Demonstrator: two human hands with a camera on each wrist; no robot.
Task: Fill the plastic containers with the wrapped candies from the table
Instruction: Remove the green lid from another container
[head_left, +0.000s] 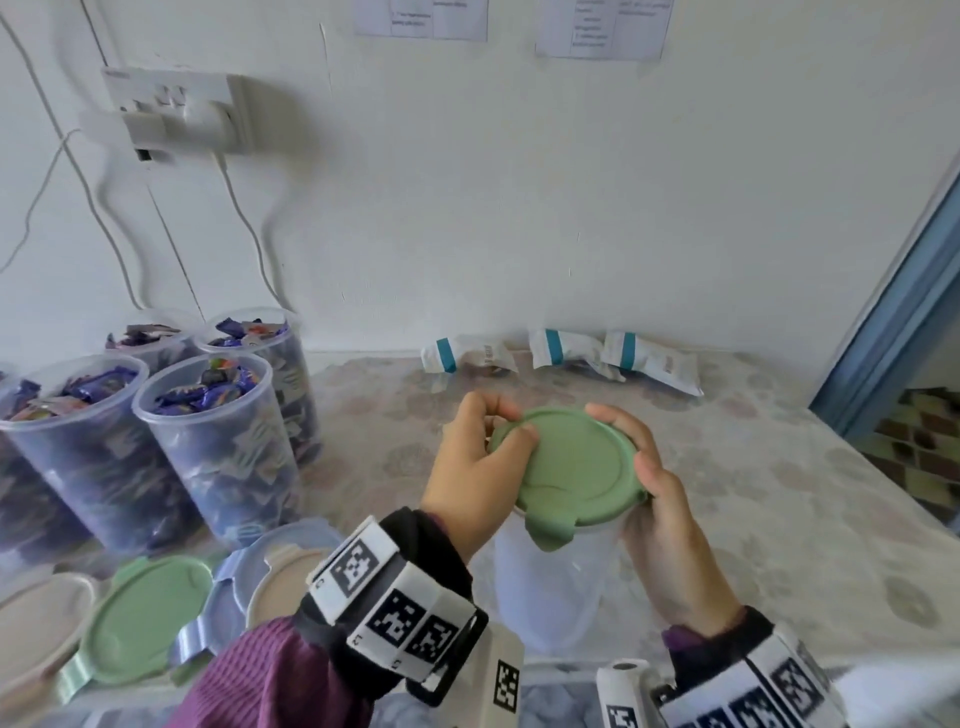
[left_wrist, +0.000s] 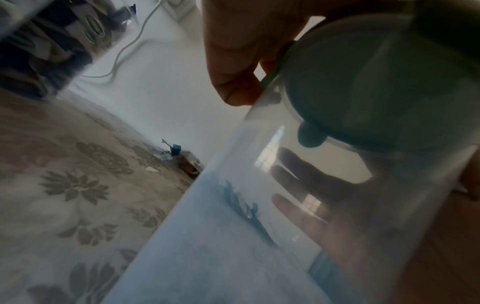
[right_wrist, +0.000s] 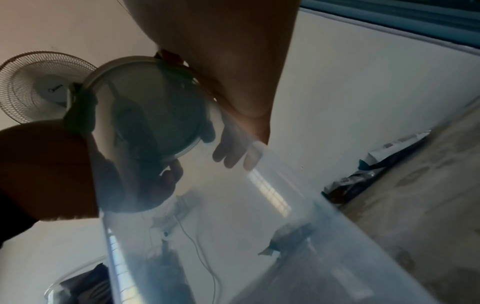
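Observation:
A clear plastic container (head_left: 550, 587) stands on the table in front of me and looks empty. A green lid (head_left: 571, 462) sits on top of it. My left hand (head_left: 511, 423) pinches the lid's far-left edge between thumb and fingers. My right hand (head_left: 631, 447) curls round the container's top and the lid's rim on the right. In the left wrist view the lid's underside (left_wrist: 363, 82) shows through the container wall (left_wrist: 233, 236). The right wrist view has the lid (right_wrist: 145, 107) above the same container (right_wrist: 233, 226). Several containers full of wrapped candies (head_left: 208, 447) stand at the left.
Loose lids, one green (head_left: 145, 618) and others beige and blue, lie at the near left. Candy bags (head_left: 649, 358) lie along the wall at the back. Cables hang from a wall socket (head_left: 171, 109). The table's right edge meets a blue door frame (head_left: 893, 332).

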